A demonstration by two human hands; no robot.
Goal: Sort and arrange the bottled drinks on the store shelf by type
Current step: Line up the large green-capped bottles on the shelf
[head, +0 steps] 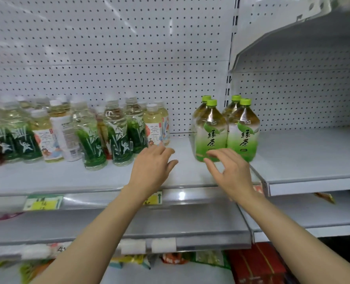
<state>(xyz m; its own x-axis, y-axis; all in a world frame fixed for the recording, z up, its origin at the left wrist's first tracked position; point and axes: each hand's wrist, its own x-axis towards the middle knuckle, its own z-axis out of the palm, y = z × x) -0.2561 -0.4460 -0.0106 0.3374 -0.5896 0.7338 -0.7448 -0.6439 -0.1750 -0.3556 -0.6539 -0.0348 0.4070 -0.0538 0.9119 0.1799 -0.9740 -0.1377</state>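
Both hands hold nothing, the left hand (152, 165) with loose fingers near the small mixed bottles (116, 132) and the right hand (228, 171) spread just before the four big green tea bottles (225, 130) on the shelf (180, 177), so a careless push could tip the crowded small ones.

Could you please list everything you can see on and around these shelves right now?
Large tea bottles: four, green caps and labels, grouped at the shelf's right end.
Small bottles: many, count unclear, mixed dark-green and pale labels, crowded at the shelf's left.
Shelf: one, grey-white, bearing the bottles.
Pegboard: white, behind the shelf.
Price tags: two, green-yellow, on the shelf's front rail.
Packaged goods: red and mixed colours, blurred, on the bottom level.
Left hand: open, above the shelf near the small bottles.
Right hand: open, fingers spread, in front of the large tea bottles.
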